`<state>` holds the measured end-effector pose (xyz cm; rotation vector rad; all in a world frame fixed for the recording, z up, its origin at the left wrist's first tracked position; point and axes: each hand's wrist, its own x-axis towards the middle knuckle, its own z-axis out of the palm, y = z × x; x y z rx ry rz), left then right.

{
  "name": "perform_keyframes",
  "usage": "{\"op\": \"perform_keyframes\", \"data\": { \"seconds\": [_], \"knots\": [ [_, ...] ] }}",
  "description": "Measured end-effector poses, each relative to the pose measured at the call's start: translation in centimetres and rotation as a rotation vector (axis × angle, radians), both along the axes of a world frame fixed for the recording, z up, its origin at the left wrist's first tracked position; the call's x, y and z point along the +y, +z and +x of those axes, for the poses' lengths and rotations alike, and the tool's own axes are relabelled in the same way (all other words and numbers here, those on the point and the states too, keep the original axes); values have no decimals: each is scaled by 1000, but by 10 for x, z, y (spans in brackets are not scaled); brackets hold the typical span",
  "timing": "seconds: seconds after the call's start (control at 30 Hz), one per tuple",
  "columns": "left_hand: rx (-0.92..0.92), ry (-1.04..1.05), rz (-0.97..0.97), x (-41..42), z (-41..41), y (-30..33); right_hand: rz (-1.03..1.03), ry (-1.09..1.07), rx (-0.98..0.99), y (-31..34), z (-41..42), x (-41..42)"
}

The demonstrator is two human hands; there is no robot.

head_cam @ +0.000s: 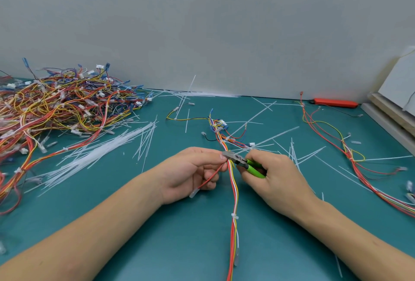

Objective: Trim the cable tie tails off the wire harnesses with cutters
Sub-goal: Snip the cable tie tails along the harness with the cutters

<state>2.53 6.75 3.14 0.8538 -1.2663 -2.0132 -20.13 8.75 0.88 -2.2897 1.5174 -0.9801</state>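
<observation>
Left hand (190,169) pinches harness (233,191); right hand (272,174) grips green cutters (243,163), blades at the bundle. No legible markings. Open mat (179,235) toward the near edge.

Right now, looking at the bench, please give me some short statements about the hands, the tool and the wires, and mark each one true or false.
1. The right hand grips green-handled cutters. True.
2. The left hand is flat on the table and holds nothing. False: its fingers pinch the wire harness beside the cutter tip.
3. A large pile of harnesses lies at the left of the table. True.
4. The table is red. False: it is teal green.
5. Loose white cable tie tails lie scattered on the table. True.
</observation>
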Motion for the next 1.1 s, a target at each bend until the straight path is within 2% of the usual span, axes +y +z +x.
{"op": "perform_keyframes", "data": {
  "seconds": [1.1],
  "knots": [
    [-3,-8,-6,-2,1,-1,-19,-32,40,5,3,2]
  ]
}}
